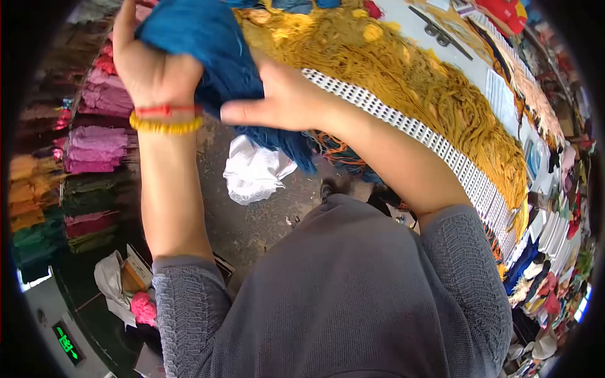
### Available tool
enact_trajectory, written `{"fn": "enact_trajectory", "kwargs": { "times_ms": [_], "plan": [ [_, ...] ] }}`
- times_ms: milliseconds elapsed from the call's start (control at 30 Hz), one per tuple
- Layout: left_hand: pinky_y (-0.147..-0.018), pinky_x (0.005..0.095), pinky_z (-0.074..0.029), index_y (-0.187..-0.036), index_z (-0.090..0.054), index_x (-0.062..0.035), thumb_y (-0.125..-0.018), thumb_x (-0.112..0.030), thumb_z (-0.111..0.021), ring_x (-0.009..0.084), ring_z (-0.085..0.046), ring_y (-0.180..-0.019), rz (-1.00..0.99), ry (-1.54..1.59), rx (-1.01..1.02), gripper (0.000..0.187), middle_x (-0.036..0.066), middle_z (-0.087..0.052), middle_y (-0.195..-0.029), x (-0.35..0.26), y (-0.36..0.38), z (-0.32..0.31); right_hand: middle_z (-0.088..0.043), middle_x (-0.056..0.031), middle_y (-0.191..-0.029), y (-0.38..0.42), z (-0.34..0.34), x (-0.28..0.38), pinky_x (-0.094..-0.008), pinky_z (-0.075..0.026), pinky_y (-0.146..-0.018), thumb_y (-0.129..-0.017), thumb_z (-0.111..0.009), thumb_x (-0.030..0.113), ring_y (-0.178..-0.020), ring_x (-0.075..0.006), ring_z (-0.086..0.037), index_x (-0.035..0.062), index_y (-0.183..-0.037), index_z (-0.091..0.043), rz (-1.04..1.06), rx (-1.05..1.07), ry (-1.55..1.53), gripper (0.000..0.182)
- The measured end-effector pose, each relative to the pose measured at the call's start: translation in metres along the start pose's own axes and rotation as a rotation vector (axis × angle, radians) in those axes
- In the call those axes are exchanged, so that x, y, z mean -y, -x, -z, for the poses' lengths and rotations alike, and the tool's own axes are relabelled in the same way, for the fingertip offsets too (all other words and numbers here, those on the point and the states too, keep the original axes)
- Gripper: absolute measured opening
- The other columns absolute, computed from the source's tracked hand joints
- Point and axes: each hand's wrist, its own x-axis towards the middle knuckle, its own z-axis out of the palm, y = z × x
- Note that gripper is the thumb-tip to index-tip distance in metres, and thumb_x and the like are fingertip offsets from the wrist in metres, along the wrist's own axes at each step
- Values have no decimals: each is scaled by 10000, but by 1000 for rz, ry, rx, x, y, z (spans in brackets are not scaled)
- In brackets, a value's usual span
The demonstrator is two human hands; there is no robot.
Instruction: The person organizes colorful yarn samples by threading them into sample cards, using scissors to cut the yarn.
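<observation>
A thick hank of blue yarn [195,28] hangs between my two hands, its loose strands dropping past the table edge. My left hand [157,72], with a red cord and yellow beads at the wrist, holds it palm up. The thumb points upward and the yarn covers the other fingers. My right hand [280,97] is at the hank's right side, thumb stretched across the front of the strands. Its other fingers are mostly hidden behind the yarn.
Mustard-yellow yarn [403,82] covers much of the table, beside a perforated white strip [391,113] along its edge. A white plastic bag [255,170] lies on the floor. Shelves of pink hanks [97,148] stand left. A dark metal bar [441,34] lies farther back.
</observation>
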Motion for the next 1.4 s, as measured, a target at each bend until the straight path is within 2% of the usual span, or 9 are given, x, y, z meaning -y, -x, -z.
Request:
{"fn": "enact_trajectory", "kwargs": {
  "times_ms": [33,133,367,500,700,1000,1067,1300,1400],
  "plan": [
    [-937,383,-307,-1160,-404,14,-868,-340,-441,292,-412,-1082,-227,-242,-226,460,154,-453,-1171,4,-2,-7,-609,-162,-903,-11,-9,-4,-357,-457,-743,-708,-672,356,-852,-286,-594,-5,-1072,-503,-109,-44,-53,540],
    [-1034,451,-221,-1289,-294,18,-879,-411,-392,357,-281,-1242,-387,-796,-563,601,205,-322,-1328,-5,32,19,-607,-9,-818,-18,-6,20,-246,-448,-665,-818,-585,231,-724,-65,-529,5,-959,-585,-138,-55,-489,266],
    [-939,431,-357,-1260,-350,-5,-856,-494,-387,305,-443,-1127,-164,-98,-272,635,170,-456,-1225,4,79,36,-593,-101,-889,15,-10,15,-302,-438,-782,-771,-637,260,-852,-179,-560,17,-1093,-511,-329,266,318,423],
    [-891,433,-399,-1270,-341,8,-853,-491,-407,294,-453,-1115,-23,-326,-435,654,166,-459,-1220,32,86,29,-550,-10,-857,13,1,13,-211,-407,-640,-783,-638,182,-745,-69,-520,53,-1057,-537,-201,-154,22,319],
    [-906,335,-409,-1261,-364,34,-839,-377,-531,204,-498,-1070,140,-495,-343,612,117,-478,-1208,66,79,36,-536,28,-736,12,13,5,-178,-378,-496,-805,-623,156,-566,-24,-483,19,-851,-591,-376,105,64,148],
    [-814,315,-471,-1114,-498,33,-800,2,-504,211,-586,-915,244,-404,-705,316,125,-584,-1026,94,62,48,-504,23,-641,26,46,-12,-208,-371,-495,-813,-598,115,-567,-31,-450,6,-774,-568,-481,27,80,120],
    [-820,312,-465,-1114,-499,31,-798,5,-507,210,-586,-917,219,-418,-695,317,121,-583,-1030,100,57,46,-561,-97,-638,27,51,-12,-309,-405,-479,-740,-626,200,-531,-196,-554,25,-697,-555,-390,-15,180,194],
    [-788,288,-461,-1030,-551,14,-783,29,-512,171,-585,-871,118,-421,-738,251,81,-604,-962,120,46,47,-520,-98,-624,35,65,-15,-359,-403,-481,-702,-629,215,-537,-252,-543,32,-670,-530,-252,-63,419,211],
    [-775,274,-463,-1026,-552,6,-778,46,-505,153,-580,-862,110,-451,-720,255,65,-603,-945,128,45,51,-478,-42,-610,42,70,-17,-246,-359,-449,-721,-648,127,-493,-95,-462,17,-733,-551,-304,-45,316,148]
  ]
}}
